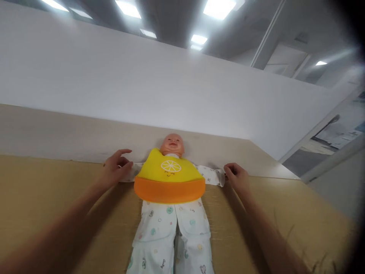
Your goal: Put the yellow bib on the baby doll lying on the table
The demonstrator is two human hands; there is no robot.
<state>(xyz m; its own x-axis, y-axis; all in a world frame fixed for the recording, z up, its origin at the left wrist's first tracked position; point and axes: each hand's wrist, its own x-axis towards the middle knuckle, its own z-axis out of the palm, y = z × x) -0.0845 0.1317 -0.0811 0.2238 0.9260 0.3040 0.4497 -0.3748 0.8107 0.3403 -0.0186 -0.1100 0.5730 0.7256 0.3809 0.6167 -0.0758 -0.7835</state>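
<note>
A baby doll (172, 144) lies on its back, its head away from me. It wears a yellow bib (154, 165) with a white citrus slice, a small smiling face and an orange catch pocket (169, 191). Below the bib show white printed trousers (159, 224). Both sleeves stretch out sideways. My left hand (114, 171) rests at the end of the left-side sleeve (137, 167), fingers apart, the thumb close to the cloth. At the other side my right hand (237, 178) has its fingertips pinched at the cuff of the right-side sleeve (209, 175).
The doll lies on a light wooden table (71, 213). Behind its head is a pale band of surface (71, 133), then a white partition (128, 83). Ceiling lights shine above, and a framed picture (339, 133) hangs at the right.
</note>
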